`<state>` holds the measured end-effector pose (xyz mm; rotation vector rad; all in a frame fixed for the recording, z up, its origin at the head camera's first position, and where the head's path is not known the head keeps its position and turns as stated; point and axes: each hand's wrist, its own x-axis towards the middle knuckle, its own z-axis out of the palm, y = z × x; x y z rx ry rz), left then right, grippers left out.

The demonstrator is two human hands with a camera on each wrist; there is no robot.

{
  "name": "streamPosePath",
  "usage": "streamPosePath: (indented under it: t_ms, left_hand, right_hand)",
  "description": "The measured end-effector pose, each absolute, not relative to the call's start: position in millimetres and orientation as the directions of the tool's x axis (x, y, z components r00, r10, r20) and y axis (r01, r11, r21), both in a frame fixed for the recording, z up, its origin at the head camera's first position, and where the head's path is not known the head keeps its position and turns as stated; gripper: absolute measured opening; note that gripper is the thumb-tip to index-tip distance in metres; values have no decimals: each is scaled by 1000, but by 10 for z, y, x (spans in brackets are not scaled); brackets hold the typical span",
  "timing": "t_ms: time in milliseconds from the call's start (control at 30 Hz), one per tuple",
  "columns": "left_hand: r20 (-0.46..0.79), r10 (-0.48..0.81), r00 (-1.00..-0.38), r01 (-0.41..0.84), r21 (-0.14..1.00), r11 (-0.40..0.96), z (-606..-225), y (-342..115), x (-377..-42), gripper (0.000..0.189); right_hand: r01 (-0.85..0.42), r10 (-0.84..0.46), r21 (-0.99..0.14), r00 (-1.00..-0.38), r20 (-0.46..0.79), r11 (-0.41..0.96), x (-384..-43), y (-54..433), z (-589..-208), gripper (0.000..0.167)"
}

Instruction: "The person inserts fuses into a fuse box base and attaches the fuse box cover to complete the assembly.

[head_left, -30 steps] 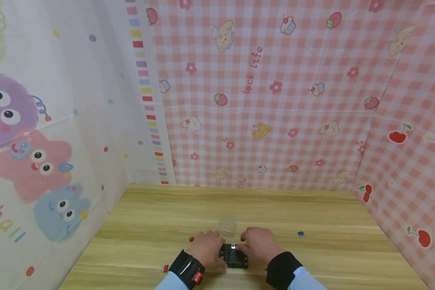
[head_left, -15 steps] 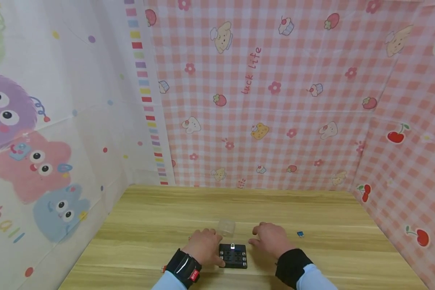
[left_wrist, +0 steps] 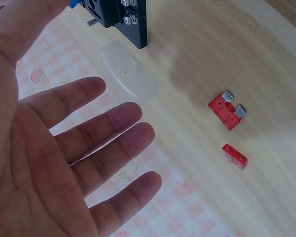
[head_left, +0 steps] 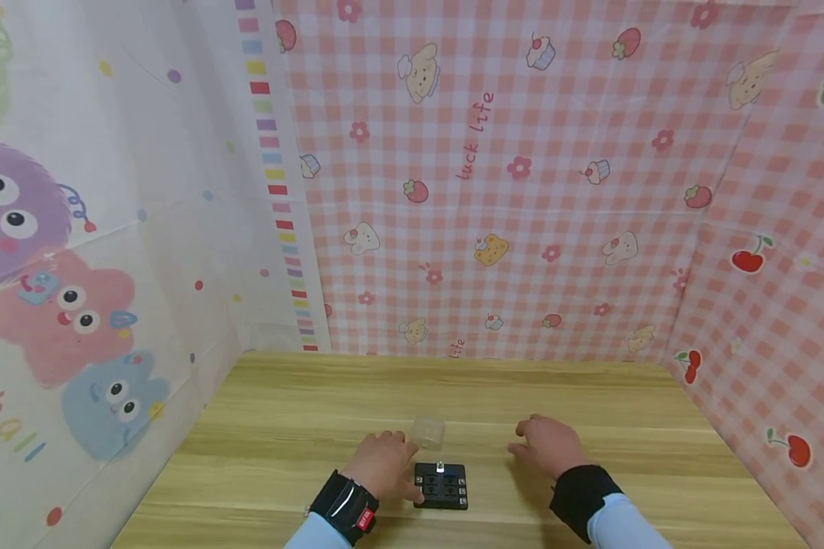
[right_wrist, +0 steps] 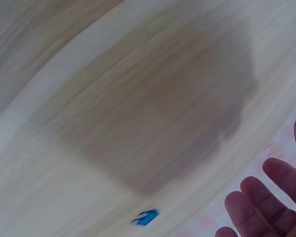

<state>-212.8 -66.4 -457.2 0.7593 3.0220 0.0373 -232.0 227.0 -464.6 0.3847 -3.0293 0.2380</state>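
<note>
Block (head_left: pixel 442 492) lies flat on the table (head_left: pixel 302 404), left hand (head_left: pixel 381 467) spread beside it, thumb (head_left: pixel 414 495) at its edge, seemingly to steady it, while the right hand (head_left: pixel 552 447), fingers (right_wrist: pixel 242 211) loosely parted and empty, hovers near the blue fuse (right_wrist: pixel 147 217).

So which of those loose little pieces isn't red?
The blue piece near the right hand, seen in the right wrist view; the other two loose pieces, in the left wrist view, are both red.

Right hand (head_left: pixel 552 446) is totally hiding the blue piece (right_wrist: pixel 146 217) from the head cam, and the black block (left_wrist: pixel 111 15) is getting cropped by the left wrist view's top edge.
</note>
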Motion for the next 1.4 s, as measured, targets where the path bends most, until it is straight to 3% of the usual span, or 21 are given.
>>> streamPosePath:
  t_ms: [467,1400]
  left_hand:
    - [-31,467,-884,467,22,884,-4570,-677,-2117,70]
    - [-18,480,-877,480,21,877,-4587,-688,-2104,68]
  right_hand:
    - [-173,-160,-181,-983,85,968,-2397,2817,-4634,19]
    - [-151,-144,-186,-988,52,971,-2433,3041,-4705,14]
